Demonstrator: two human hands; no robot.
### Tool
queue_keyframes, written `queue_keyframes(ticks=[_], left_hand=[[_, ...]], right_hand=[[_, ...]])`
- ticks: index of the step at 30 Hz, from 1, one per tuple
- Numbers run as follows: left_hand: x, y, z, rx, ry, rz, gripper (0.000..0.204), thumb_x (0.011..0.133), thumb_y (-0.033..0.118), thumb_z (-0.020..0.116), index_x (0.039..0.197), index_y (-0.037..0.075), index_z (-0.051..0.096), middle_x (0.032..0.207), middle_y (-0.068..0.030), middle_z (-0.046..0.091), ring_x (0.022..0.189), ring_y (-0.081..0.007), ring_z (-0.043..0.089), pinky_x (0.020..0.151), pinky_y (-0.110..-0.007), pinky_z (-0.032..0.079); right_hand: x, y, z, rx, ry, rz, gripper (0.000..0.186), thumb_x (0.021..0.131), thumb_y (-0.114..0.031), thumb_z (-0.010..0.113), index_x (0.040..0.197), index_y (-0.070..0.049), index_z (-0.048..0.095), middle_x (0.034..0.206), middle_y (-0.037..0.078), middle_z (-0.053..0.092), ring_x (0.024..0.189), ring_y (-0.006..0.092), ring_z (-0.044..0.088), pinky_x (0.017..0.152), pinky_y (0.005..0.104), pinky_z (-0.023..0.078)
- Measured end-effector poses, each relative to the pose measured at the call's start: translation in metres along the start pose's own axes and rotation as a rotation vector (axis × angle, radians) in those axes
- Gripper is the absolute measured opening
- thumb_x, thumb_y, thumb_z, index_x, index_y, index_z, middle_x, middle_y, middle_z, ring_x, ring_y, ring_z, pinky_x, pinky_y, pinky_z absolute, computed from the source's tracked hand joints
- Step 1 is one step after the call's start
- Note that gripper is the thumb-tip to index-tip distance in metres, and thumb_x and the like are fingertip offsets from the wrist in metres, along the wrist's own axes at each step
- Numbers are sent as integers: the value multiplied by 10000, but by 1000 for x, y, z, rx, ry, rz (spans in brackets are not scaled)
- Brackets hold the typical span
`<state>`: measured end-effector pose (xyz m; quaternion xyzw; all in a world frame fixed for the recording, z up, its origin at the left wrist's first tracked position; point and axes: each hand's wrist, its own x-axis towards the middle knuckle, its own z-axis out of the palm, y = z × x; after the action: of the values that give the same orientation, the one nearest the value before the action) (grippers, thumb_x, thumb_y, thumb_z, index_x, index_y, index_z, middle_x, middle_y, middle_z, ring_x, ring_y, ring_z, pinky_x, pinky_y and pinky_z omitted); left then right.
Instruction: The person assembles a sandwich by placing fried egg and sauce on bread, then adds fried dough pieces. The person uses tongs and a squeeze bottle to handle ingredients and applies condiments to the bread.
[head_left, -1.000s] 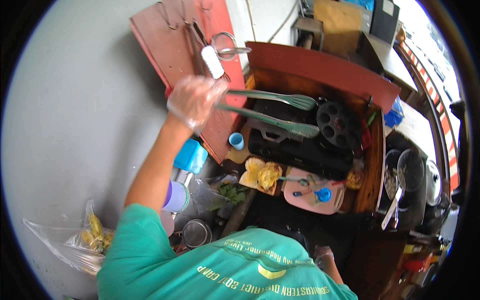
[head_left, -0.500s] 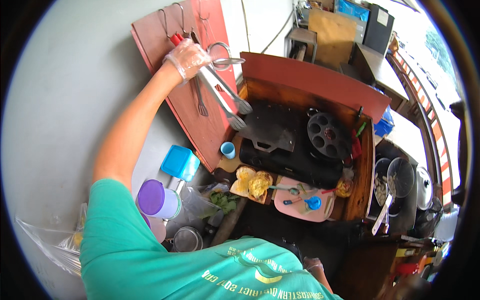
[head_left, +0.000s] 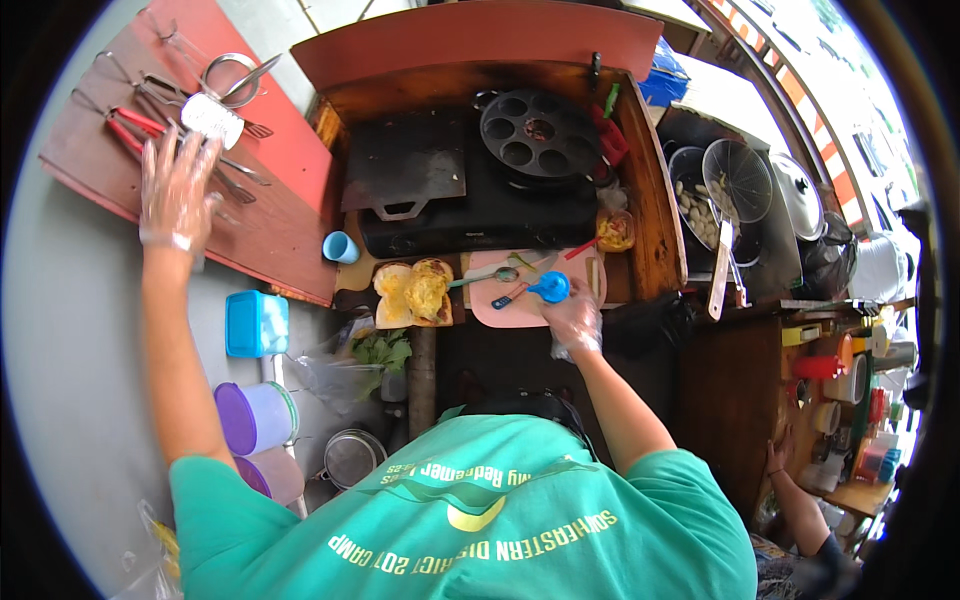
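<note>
My left hand, in a clear plastic glove, is open with fingers stretched out beside the utensil board. Red-handled tongs hang there close to its fingertips, near a pale, shiny utensil and a small strainer. My gloved right hand is over the right edge of a pink cutting board, beside a round blue utensil; its fingertips are partly hidden. A green-handled spoon also lies on the board. Left of it sit bread slices topped with yellow egg.
A black stove holds a flat griddle and a round pan with hollows. A light-blue cup stands at its left. At the right are a pan with a wire skimmer. Another person's arm shows at lower right.
My left hand has let go of the tongs, which now hang on the board. My right hand has come up from beside my body to the cutting board. The view has shifted.
</note>
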<state>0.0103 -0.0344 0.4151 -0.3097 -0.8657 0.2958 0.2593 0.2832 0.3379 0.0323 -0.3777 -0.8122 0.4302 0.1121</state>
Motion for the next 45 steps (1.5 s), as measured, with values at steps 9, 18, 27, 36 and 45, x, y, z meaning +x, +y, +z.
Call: queue_keyframes(ticks=[9, 18, 27, 36, 45], left_hand=[[-98, 218, 84, -830, -406, 344, 511, 849, 418, 752, 1256, 114, 697, 1283, -157, 673, 1340, -425, 507, 1212, -629, 242], [-131, 328, 75, -1042, -555, 579, 404, 824, 325, 793, 1162, 107, 748, 1184, -114, 737, 1168, -321, 644, 1140, -536, 389], [-130, 375, 56, -943, -696, 703, 451, 842, 406, 766, 1190, 121, 733, 1128, -163, 742, 1070, -377, 679, 948, -474, 529], [-162, 447, 14, -821, -1051, 750, 575, 874, 508, 713, 1343, 177, 670, 1283, -167, 694, 1196, -362, 644, 1019, -461, 517], [-155, 474, -9, -828, -1026, 699, 510, 923, 496, 641, 1305, 161, 689, 1234, -184, 708, 1144, -383, 666, 985, -475, 533]], right_hand=[[34, 49, 36, 70, 99, 23, 649, 750, -354, 865, 1297, -97, 629, 1112, 157, 743, 1065, 302, 719, 934, 440, 567], [38, 58, 5, 150, 275, -132, 743, 738, -406, 853, 1315, -5, 612, 1184, 239, 704, 1123, 370, 685, 1005, 423, 525], [-63, 210, -296, -476, -633, 449, 695, 845, -734, 631, 1044, -87, 787, 1019, 118, 755, 995, 311, 711, 897, 420, 558], [17, 383, -611, -38, 1141, 577, 658, 709, -349, 946, 1157, -31, 584, 1094, 107, 681, 968, 229, 646, 907, 392, 534], [68, 424, -607, -200, 1193, 468, 847, 691, -463, 925, 1342, -59, 566, 1247, 162, 675, 1150, 331, 652, 999, 422, 520]])
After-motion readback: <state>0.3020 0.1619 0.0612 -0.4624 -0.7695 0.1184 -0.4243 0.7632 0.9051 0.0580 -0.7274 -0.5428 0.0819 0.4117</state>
